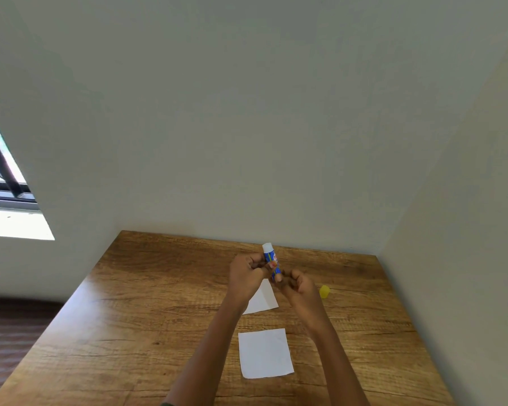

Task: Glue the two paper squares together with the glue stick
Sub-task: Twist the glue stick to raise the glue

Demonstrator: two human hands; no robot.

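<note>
A blue glue stick (pixel 269 257) with its white glue tip bared stands upright above the far middle of the wooden table (pixel 147 317). My left hand (pixel 247 273) grips its barrel. My right hand (pixel 298 284) pinches its lower end. Its yellow cap (pixel 324 291) lies on the table just right of my right hand. One white paper square (pixel 263 298) lies under my hands, partly hidden by my left wrist. A second white paper square (pixel 265 353) lies nearer to me, between my forearms, flat and in full view.
The table stands in a corner, with a pale wall along its far edge and another wall (pixel 467 230) close on the right. A window (pixel 3 177) is at the far left, with dark floor (pixel 9 332) beyond the table's left edge.
</note>
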